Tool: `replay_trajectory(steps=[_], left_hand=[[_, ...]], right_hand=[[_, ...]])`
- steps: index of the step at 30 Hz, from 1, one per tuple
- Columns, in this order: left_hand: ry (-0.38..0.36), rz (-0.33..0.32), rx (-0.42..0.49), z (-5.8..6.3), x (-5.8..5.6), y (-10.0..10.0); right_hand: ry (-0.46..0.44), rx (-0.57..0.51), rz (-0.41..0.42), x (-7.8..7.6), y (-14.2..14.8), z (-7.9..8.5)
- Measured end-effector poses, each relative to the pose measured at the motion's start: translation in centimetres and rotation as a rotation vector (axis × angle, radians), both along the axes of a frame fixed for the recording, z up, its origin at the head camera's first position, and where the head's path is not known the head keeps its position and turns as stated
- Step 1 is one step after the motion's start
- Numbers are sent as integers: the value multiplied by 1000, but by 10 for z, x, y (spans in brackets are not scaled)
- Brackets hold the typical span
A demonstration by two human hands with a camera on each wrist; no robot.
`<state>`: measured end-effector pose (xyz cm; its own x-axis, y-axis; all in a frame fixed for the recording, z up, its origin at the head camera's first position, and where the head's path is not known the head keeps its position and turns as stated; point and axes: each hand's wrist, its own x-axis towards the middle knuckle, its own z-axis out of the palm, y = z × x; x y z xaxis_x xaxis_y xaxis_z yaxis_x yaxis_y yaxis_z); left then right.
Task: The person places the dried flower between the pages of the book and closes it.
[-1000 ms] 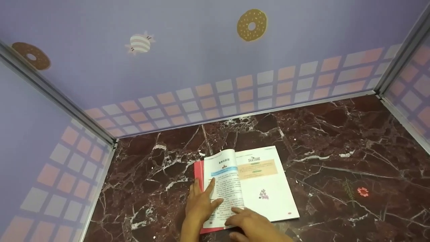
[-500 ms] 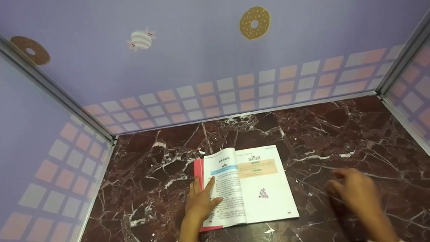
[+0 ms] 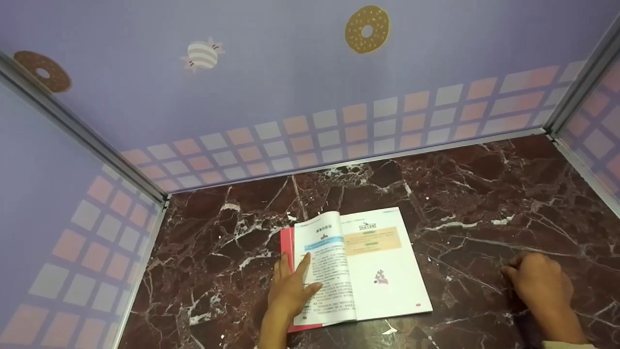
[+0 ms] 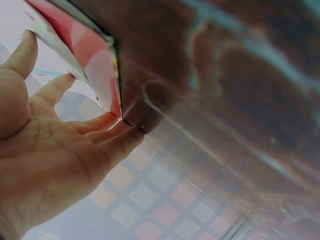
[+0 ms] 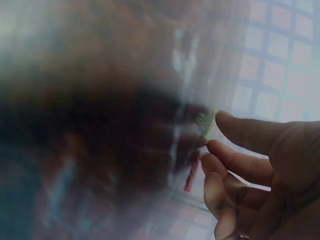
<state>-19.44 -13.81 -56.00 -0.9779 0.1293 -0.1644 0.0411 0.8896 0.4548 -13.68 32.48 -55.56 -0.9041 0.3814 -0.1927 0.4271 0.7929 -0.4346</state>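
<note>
An open book [image 3: 387, 291] lies on the dark marble-patterned surface, its red cover [image 3: 287, 240] showing at the left edge. My left hand [image 3: 288, 293] rests on the left page, thumb and forefinger spread over the print. In the left wrist view, its other fingers [image 4: 120, 142] reach past the cover's edge to the surface. My right hand [image 3: 545, 283] is low over the surface, well right of the book. In the right wrist view its thumb and forefinger tips stand apart at a green sprig [image 5: 205, 124], with a small red piece [image 5: 191, 175] just beyond the bent fingers.
A purple wall [image 3: 271, 82] with doughnut and sweet pictures and checked squares rises along the back. Similar panels [image 3: 58, 194] enclose the left and right sides. Bits of white debris [image 3: 390, 330] or veining dot the surface near the book.
My right hand has left the book's lower edge and swung right, now covering the spot where the sprig and red flower-shaped piece showed. The left hand keeps its place on the page.
</note>
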Motion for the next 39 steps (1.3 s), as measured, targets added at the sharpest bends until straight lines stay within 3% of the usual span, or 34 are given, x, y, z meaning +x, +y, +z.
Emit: replay_trajectory(steps=[5, 16, 33, 39], left_hand=[[-15, -1, -6, 0, -1, 1], [6, 9, -3, -1, -2, 1], [6, -1, 11, 1, 0, 0], [-5, 6, 16, 0, 0, 0]], right_hand=[[-2, 2, -34, -1, -2, 0], [31, 23, -14, -2, -5, -1], [-116, -107, 54, -5, -2, -3], [-51, -144, 103, -6, -9, 3]])
